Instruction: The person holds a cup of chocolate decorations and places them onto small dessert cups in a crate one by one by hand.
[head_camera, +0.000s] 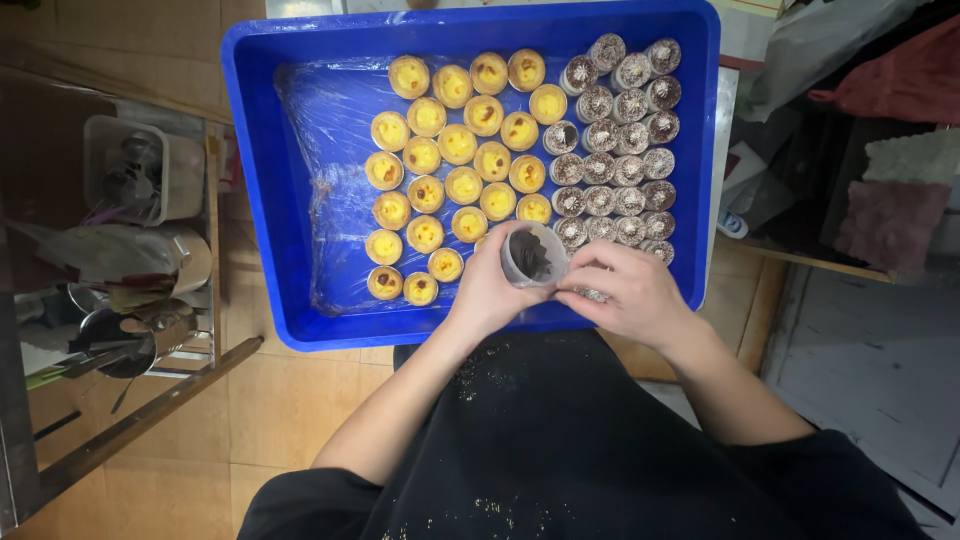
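Tan floor tiles (290, 400) are filling the lower left of the frame, and above them a large blue plastic crate (250, 180) is sitting across the upper centre, apparently resting near the person's lap, within easy reach of both hands. Clear plastic film (330, 150) is lining its bottom (probably to keep the pastries off the bare plastic). Yellow custard tarts (455, 145) are standing in slanted rows at the centre of the crate, close together but not stacked, so their soft tops are staying untouched. Dark, sugar-dusted small cakes (615, 140) are packed in tight columns at the crate's upper right, kept apart from the tarts by kind.

At the lower centre, over the near wall of the crate, the left hand (490, 290) is curling around a small translucent cup (532, 255), fingers wrapped about its side, mouth tilted up toward the viewer so the dark contents are showing. The right hand (625, 292) is closing in from the right, fingertips pinched at the cup's rim; whether it is gripping the rim itself or a small piece beneath it cannot be told. A black apron (560, 440), speckled with crumbs, is covering the bottom of the frame.

At the left edge, a metal rack (130, 300) is holding a clear container of utensils (135, 170); at the right, folded cloths (890, 190) are lying on a dark shelf.
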